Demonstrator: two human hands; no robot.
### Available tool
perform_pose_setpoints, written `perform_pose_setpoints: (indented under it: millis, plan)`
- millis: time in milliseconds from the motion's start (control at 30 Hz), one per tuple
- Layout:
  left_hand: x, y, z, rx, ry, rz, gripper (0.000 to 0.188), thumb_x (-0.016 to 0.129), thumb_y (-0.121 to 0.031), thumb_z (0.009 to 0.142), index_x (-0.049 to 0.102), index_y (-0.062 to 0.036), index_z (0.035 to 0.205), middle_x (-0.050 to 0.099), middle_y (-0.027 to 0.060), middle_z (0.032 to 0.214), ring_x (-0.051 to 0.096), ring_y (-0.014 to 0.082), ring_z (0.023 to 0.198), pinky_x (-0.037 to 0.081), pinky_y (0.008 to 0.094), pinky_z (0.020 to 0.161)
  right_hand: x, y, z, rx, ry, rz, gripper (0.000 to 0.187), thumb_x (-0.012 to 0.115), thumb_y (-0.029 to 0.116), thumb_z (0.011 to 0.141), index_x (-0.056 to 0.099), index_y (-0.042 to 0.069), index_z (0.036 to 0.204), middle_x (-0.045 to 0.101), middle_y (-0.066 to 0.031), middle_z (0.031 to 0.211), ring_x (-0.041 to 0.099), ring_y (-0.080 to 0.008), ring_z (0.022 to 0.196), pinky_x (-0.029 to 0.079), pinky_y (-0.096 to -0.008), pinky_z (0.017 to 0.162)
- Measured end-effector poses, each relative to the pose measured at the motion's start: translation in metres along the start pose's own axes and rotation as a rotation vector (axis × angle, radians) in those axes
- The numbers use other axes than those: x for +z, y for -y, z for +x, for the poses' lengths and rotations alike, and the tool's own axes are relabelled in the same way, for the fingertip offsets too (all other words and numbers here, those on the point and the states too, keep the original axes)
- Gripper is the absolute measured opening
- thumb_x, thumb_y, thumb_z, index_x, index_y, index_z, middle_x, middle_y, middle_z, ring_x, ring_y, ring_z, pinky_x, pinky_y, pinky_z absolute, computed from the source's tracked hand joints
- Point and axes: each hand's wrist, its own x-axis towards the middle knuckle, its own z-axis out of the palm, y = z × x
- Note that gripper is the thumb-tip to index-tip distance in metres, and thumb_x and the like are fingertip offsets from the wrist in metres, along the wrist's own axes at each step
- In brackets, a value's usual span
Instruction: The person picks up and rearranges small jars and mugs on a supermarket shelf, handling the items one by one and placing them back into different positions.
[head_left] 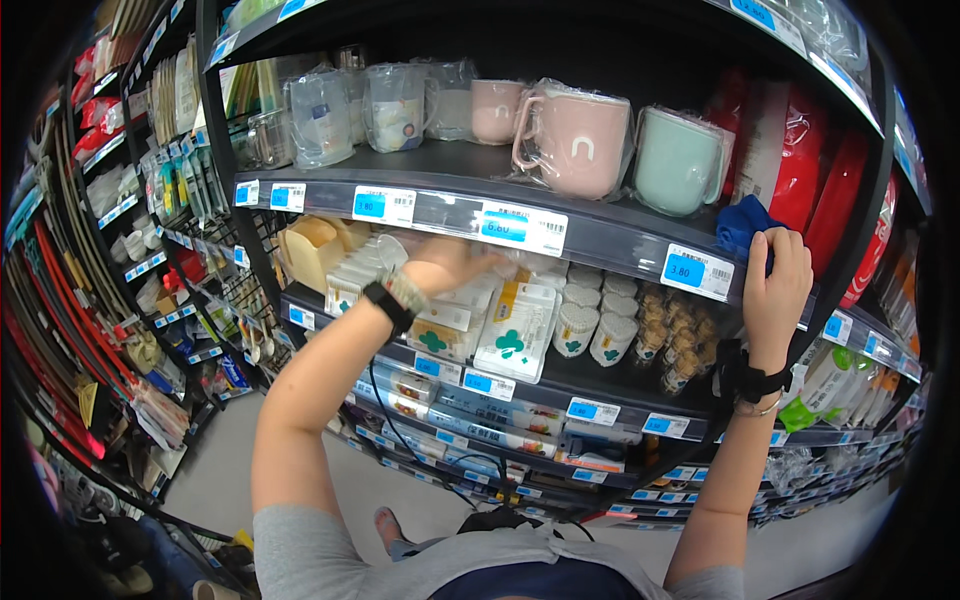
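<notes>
My left hand (445,264) reaches into the shelf under the mugs, above white packets with a green clover print. A finger stretches to the right; the rest are partly blurred and hidden by the shelf lip. Just beyond its fingertips hangs the clear wrap of a packet (516,328). With its fingers closed over a crumpled blue cloth (745,222), my right hand (778,272) rests at the right end of the mug shelf's front edge. Above, a pink mug (580,145) and a mint-green mug (678,160) stand in clear plastic bags.
Clear plastic jugs (322,118) stand left of the mugs, red packages (800,150) to the right. Below are white ribbed containers (578,325) and capped jars (655,325). Price labels line the shelf edge (450,222). A black cable (400,420) hangs before the lower shelves.
</notes>
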Motion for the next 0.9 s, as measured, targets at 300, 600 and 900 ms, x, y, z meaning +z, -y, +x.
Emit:
perform_pose_setpoints:
  millis: [300, 600, 900]
  plan:
    - [-0.014, 0.063, 0.038, -0.016, -0.121, 0.424, 0.040, 0.062, -0.038, 0.095, 0.068, -0.0088, 0.122, 0.068, 0.0173, 0.121, 0.063, 0.0367, 0.113, 0.050, 0.0464, 0.098, 0.000, 0.000, 0.000, -0.003, -0.007, 0.010, 0.016, 0.059, 0.021, 0.098, 0.059, 0.006, 0.090, 0.059, -0.0065, 0.090, 0.055, -0.0275, 0.086, 0.040, -0.0393, 0.079]
    - [-0.016, 0.044, 0.031, -0.054, -0.062, 0.473, 0.042, 0.060, -0.040, 0.096, 0.068, -0.0094, 0.123, 0.069, 0.0163, 0.121, 0.062, 0.0371, 0.116, 0.048, 0.0468, 0.100, 0.001, 0.001, 0.000, -0.002, -0.010, 0.013, 0.015, 0.059, 0.020, 0.098, 0.059, 0.007, 0.090, 0.059, -0.0057, 0.090, 0.056, -0.0268, 0.086, 0.040, -0.0388, 0.078]
    - [-0.032, -0.078, -0.040, 0.625, 0.430, 0.192, 0.054, 0.058, -0.043, 0.101, 0.063, 0.0042, 0.128, 0.068, 0.0269, 0.118, 0.067, 0.0382, 0.109, 0.055, 0.0431, 0.095, -0.001, 0.005, 0.001, -0.003, -0.031, 0.031, 0.015, 0.060, 0.020, 0.097, 0.058, 0.008, 0.089, 0.059, -0.0049, 0.089, 0.055, -0.0252, 0.084, 0.039, -0.0383, 0.077]
